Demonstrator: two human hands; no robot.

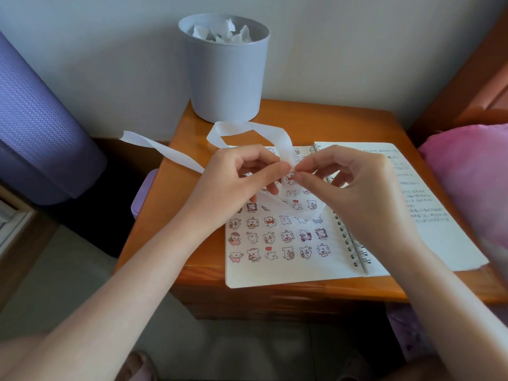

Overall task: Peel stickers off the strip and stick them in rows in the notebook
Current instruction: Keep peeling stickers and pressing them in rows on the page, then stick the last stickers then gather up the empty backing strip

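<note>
**Sticker strip pinched above an open notebook on a wooden bedside table**

A glossy orange-brown wooden table (288, 122) fills the middle of the frame, set against a plain pale wall (110, 50). At its far edge, upper centre, stands a pale grey-blue waste bin (228, 72) with crumpled white paper (220, 31) showing at the rim. A purple textured roll (41, 127), perhaps a mat, rises at the left of the frame, and a small lilac object (143, 193) sits just beside the table's left edge. At the right edge a pink cushion or blanket (467, 182) lies against a reddish wooden bed frame (472, 86). Grey floor tiles (68, 270) show at lower left.

A spiral-bound notebook (275, 273) lies open on the table, centre right. Its left page carries rows of small cartoon bear stickers (275, 237); its right page (428, 215) holds handwriting too small to read.

Above the left page, both hands meet at mid-frame. The left hand (242, 174) pinches the white backing strip (242, 127) between thumb and forefinger. The strip loops up toward the bin, and one end trails off the table's left edge. The right hand (351, 182) closes thumb and forefinger on a bear sticker (289, 177) at the strip, its other fingers curled. Whether the sticker is already lifted free cannot be told.
</note>
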